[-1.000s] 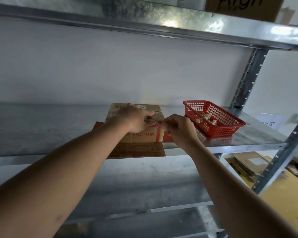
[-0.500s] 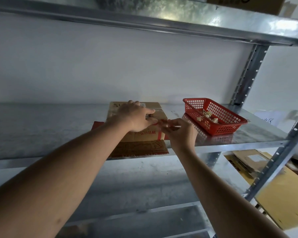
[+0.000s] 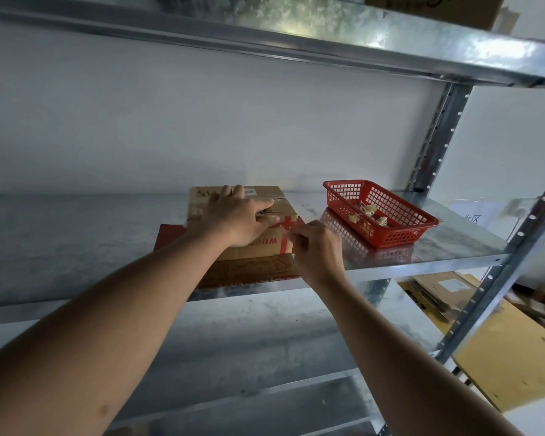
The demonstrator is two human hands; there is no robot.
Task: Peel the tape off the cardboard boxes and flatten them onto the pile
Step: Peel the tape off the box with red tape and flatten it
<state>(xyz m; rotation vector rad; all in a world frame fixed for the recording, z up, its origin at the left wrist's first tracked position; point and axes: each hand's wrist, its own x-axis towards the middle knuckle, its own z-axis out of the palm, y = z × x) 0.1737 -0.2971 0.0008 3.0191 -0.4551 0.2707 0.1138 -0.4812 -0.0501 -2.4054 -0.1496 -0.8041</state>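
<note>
The shelf (image 3: 76,247) is bare metal on the left, with wide open room there up to the far wall. The box (image 3: 283,212) sits mid-shelf on flattened cardboard (image 3: 252,272), which reaches the near shelf edge. The box's long axis appears to run near to far; its near face carries red print and a red tape (image 3: 286,237) strip at the near right corner.

Left hand (image 3: 236,218): laid flat on the box top, palm down, fingers straight and pointing right and far, pressing the box. Forearm comes in from the near left.

Right hand (image 3: 318,247): at the box's near right corner, fingers curled, fingertips pinched at the tape. Whether the tape is actually lifted cannot be told. Forearm comes in from the near right.

A narrow gap of shelf separates the box from the red basket (image 3: 400,234) on the right. The basket holds crumpled tape scraps (image 3: 370,212) and stands near the right upright (image 3: 438,133), close to the near edge.

Below right, beyond the frame, lies a pile (image 3: 513,350) of flat cardboard.
</note>
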